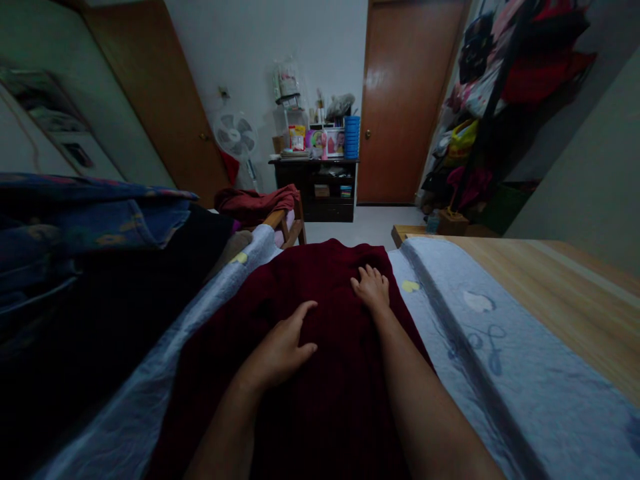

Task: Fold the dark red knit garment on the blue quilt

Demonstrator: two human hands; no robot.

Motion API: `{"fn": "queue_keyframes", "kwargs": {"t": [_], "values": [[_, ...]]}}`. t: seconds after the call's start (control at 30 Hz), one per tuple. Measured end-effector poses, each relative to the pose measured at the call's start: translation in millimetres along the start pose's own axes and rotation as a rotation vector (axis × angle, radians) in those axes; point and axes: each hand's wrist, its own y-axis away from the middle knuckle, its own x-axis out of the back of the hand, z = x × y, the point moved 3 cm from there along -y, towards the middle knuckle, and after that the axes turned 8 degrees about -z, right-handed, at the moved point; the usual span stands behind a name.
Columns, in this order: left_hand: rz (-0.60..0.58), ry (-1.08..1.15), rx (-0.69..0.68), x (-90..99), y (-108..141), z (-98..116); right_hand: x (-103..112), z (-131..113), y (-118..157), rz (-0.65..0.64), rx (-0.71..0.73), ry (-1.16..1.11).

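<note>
A dark red garment or cloth (330, 373) lies spread over the bed in front of me; its exact kind is hard to tell in the dim light. My right hand (373, 287) rests on its upper right part with the fingers spread. Over its middle is my left hand (287, 343), turned sideways, thumb apart from the fingers and nothing between them. Whether the left hand touches the fabric I cannot tell. Underneath the cloth is a light blue blanket (450, 293) with a grey stripe and yellow hearts.
Piled clothes, dark ones and blue denim (135, 223), lie at the left. A reddish cloth (257, 202) hangs over a wooden chair or frame (295, 230) beyond the bed. Bare wooden boards (575, 280) border the right. Farther off stand a dark cabinet (315, 207) and a fan (236, 135).
</note>
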Motion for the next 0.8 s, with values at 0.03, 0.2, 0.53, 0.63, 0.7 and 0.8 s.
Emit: {"fn": "queue_keyframes", "kwargs": {"t": [0.03,0.2,0.53,0.63,0.7,0.8], "values": [[0.059,-0.001,-0.045,4.0,-1,5,0,0,0,-0.002,-0.005,0.0],[0.3,-0.035,-0.067,23.6,-6,12,3,0,0,-0.018,0.0,-0.013],[0.022,-0.22,0.208,15.3,-12,-29,4,-1,0,-0.022,0.003,-0.003],[-0.091,-0.086,0.073,10.0,-7,-11,5,-1,-1,-0.056,0.002,-0.001],[-0.162,-0.014,-0.023,6.8,-4,4,7,-1,-1,-0.092,0.004,-0.009],[-0.224,0.009,-0.069,3.4,0,19,8,1,-2,-0.136,0.015,-0.016]]}}
